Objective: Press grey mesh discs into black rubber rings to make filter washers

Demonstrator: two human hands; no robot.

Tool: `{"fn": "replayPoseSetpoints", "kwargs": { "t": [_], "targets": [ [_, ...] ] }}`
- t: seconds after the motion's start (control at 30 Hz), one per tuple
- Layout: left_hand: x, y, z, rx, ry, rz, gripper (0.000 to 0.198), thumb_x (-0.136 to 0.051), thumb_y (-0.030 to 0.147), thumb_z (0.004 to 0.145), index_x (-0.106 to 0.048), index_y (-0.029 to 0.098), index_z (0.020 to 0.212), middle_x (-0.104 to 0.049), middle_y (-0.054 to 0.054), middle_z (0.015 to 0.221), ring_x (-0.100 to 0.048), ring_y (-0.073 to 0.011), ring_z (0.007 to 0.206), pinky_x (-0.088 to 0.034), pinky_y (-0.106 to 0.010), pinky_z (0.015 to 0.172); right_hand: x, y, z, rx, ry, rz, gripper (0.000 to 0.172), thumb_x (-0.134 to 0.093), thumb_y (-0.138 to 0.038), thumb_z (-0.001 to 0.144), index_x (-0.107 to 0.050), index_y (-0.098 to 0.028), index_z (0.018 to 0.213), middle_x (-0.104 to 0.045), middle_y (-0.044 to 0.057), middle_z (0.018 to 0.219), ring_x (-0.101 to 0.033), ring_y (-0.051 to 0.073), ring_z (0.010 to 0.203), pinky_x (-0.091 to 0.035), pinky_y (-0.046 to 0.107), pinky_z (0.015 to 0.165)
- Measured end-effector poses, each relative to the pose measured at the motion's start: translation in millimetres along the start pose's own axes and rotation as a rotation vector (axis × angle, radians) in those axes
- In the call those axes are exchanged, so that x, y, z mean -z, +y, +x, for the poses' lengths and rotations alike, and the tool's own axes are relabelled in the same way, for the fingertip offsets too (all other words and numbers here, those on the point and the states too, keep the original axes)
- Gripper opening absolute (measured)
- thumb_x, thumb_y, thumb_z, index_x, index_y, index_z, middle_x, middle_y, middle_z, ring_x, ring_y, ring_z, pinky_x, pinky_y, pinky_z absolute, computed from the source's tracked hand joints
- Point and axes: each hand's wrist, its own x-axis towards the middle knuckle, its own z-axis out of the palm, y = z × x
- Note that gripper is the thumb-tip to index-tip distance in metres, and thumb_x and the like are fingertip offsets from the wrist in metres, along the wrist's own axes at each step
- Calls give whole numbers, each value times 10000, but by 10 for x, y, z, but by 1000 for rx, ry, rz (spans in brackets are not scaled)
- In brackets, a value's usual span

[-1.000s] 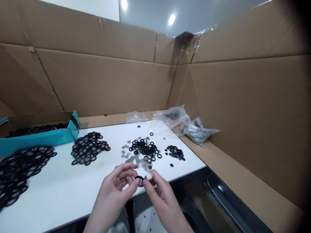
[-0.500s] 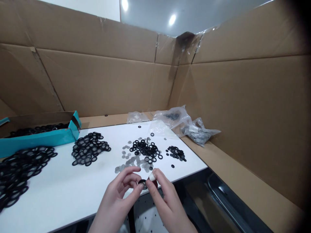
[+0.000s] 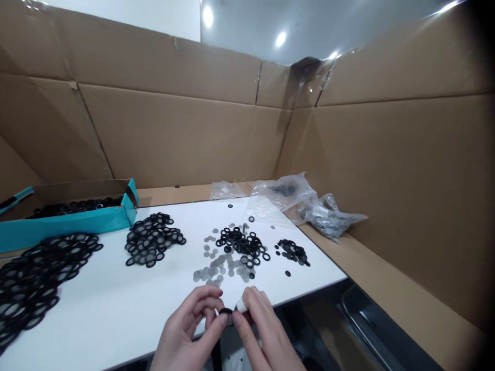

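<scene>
A small black ring (image 3: 226,311) is held at the front edge of the table, between my two hands. My left hand (image 3: 191,324) pinches its left side with thumb and fingers. My right hand (image 3: 261,324) is closed at the ring's right side, thumb tip against it. Something white (image 3: 242,305) shows at the right index fingertip; I cannot tell what it is. Beyond the hands lie a pile of black rings (image 3: 247,246), scattered grey translucent discs (image 3: 216,268) and a smaller heap of little black pieces (image 3: 294,251).
More black rings with grey centres (image 3: 152,239) lie to the left, with a larger heap (image 3: 38,278) at far left. Behind it stands a teal-edged box (image 3: 65,224) of black rings. Plastic bags (image 3: 328,219) sit at the back right. Cardboard walls (image 3: 174,134) enclose the white table (image 3: 127,309).
The camera view has shifted, so the table's contents sit a little further right and lower. Both hands appear slightly lower, still on the ring, with the right fingers curled in closer.
</scene>
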Motion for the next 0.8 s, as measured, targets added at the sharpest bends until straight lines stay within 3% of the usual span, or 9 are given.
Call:
{"fn": "replayPoseSetpoints", "kwargs": {
  "t": [0.1,0.2,0.4,0.6,0.7,0.8],
  "targets": [
    [116,-87,-72,72,102,-78,378,-731,450,639,-652,224,932,-699,-44,802,-670,-202,777,-554,-237,723,-171,45,-70,5,12,0,260,-527,-455,868,-617,-284,1042,-652,75,995,-591,280,983,-487,346,849],
    [187,-94,-100,84,146,-107,343,-744,482,604,-681,213,807,-708,-62,822,-673,-230,802,-557,-259,734,-273,-27,-65,7,-21,39,201,-541,-439,862,-622,-296,978,-652,55,877,-613,252,876,-508,305,779],
    [274,39,-46,-43,123,-125,297,-745,420,607,-536,209,592,-625,-35,680,-645,-205,713,-555,-261,653,-190,-304,148,-6,-154,79,134,-515,-377,890,-586,-264,890,-598,38,839,-582,202,809,-495,250,702],
    [455,41,-68,-35,22,51,172,-672,335,722,-594,231,835,-648,-15,791,-623,-154,708,-526,-204,648,-209,-342,283,-31,-311,64,138,-463,-319,926,-527,-239,834,-552,22,834,-535,175,796,-466,257,756],
    [470,-2,-68,1,91,74,208,-661,357,737,-626,232,898,-663,-19,819,-622,-159,742,-516,-198,668,-311,-289,227,-110,-236,72,143,-443,-342,934,-530,-240,885,-559,34,893,-542,183,842,-467,257,754],
    [460,-14,-40,25,144,-8,181,-681,362,716,-655,215,820,-665,-22,823,-621,-166,768,-514,-200,695,-414,-223,164,-158,-181,70,160,-472,-387,917,-533,-250,974,-562,52,982,-538,203,936,-459,265,796]
  ]
}}
